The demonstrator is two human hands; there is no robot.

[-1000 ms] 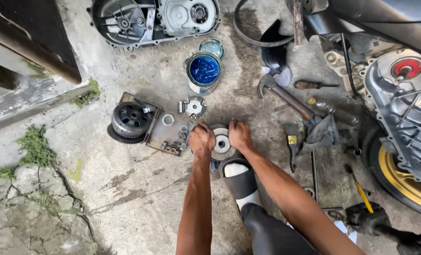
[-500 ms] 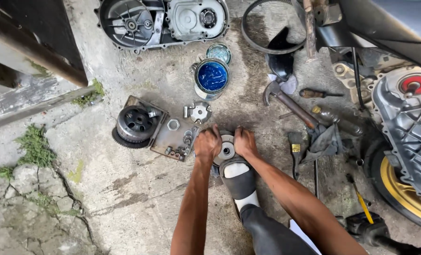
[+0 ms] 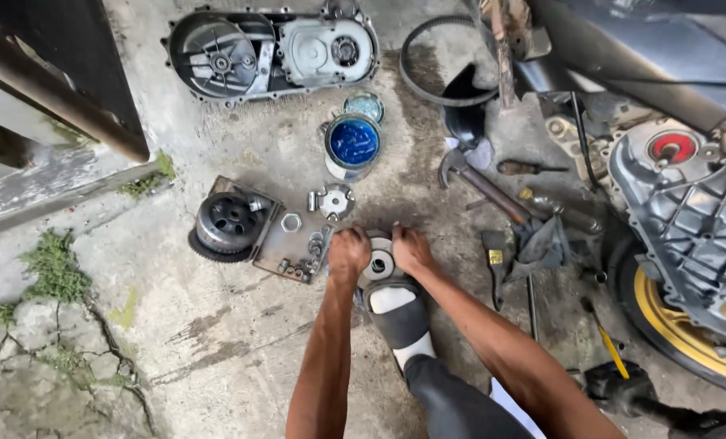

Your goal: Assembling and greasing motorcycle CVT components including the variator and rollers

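Two hands grip round metal pulley disc (image 3: 378, 263) lying flat on concrete, bore facing up, no clear long axis. Left hand (image 3: 349, 253) curled on its left rim, right hand (image 3: 412, 249) on right rim. Sandalled foot (image 3: 398, 309) just below disc. Blue tin (image 3: 353, 145) beyond hands.

Soft even daylight, sharp focus

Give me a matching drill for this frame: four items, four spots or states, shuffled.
Items:
1. round metal disc
2. open tin of blue grease
3. engine cover
4. hammer

Places or states:
A. lying on the concrete right of the tin
B. gripped between left hand and right hand
C. at the top of the frame, inner side up
D. lid off, standing below the cover

Pairs: 1-B, 2-D, 3-C, 4-A
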